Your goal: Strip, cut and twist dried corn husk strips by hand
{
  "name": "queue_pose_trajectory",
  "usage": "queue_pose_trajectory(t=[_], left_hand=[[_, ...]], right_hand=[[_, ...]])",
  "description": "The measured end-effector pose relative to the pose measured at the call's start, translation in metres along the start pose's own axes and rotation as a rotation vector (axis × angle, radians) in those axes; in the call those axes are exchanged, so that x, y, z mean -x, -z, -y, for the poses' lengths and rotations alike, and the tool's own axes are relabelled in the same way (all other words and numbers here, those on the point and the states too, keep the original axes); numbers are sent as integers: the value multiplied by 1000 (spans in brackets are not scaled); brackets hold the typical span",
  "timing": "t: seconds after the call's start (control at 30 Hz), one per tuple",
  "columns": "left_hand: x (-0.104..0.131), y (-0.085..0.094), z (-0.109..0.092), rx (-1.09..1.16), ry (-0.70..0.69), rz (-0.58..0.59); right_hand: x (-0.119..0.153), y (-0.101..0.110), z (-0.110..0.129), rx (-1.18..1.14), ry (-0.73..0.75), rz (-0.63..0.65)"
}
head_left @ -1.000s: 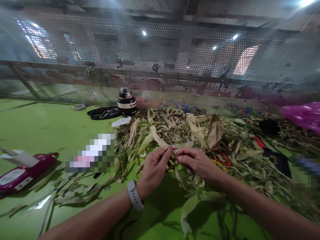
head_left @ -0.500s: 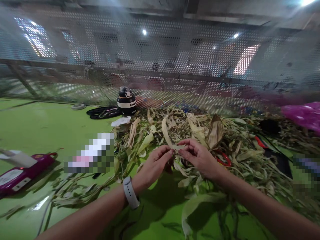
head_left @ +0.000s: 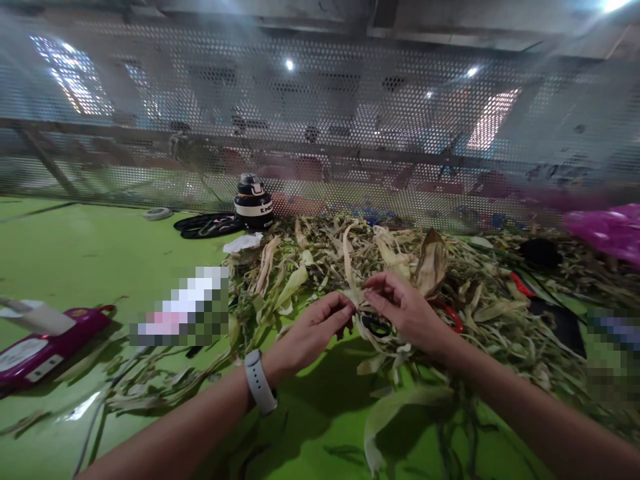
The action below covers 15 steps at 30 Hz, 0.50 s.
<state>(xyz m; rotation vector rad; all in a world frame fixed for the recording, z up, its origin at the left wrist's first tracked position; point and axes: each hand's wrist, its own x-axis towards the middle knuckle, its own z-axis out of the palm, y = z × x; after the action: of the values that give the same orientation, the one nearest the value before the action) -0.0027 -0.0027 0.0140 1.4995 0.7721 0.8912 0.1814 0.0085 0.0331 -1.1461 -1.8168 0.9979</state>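
My left hand (head_left: 316,328), with a pale watch band (head_left: 261,383) on its wrist, pinches a pale dried husk strip (head_left: 348,257) that stands up above the fingers. Just to the right, my right hand (head_left: 404,312) has thumb and fingers closed at the same strip; the exact contact is partly hidden. Below the right fingers lies a black loop (head_left: 376,326), which looks like a scissor handle. A red loop (head_left: 454,317) shows behind the right wrist. Dried husks (head_left: 300,280) are heaped beyond both hands, and one wide green-white husk (head_left: 395,407) lies nearer me.
On the green table (head_left: 115,253) at left lies a purple power strip (head_left: 65,350) with a plug and cable. A black flask (head_left: 253,203) stands at the back beside a black strap (head_left: 207,225). Perforated mesh (head_left: 320,100) rises behind. At right is a magenta plastic bag (head_left: 607,230).
The husk strip and the fingertips have shifted slightly right. My right hand has moved a little up and away from the left, and the black loop beneath it shows more.
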Motion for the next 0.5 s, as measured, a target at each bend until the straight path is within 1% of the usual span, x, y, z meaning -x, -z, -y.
queue_pose_trajectory(t=[0.07,0.13,0.2,0.3,0.43,0.5], left_hand=[[0,-1,1,-27,-34,-10],[0,-2,1,-70,-55,-51],[0,-3,1,-114,-63,-83],[2,-2,-2,-188,-98,-95],[2,2,-5,-279,-157,3],[2,3,-4,-315,-162,22]], right_hand=[[-1,0,1,-30,-70,81],[0,0,3,-67,-131,176],[1,-1,6,-117,-188,233],[3,-1,10,-173,-226,240],[3,4,11,-226,-210,200],[1,5,10,-221,-219,193]])
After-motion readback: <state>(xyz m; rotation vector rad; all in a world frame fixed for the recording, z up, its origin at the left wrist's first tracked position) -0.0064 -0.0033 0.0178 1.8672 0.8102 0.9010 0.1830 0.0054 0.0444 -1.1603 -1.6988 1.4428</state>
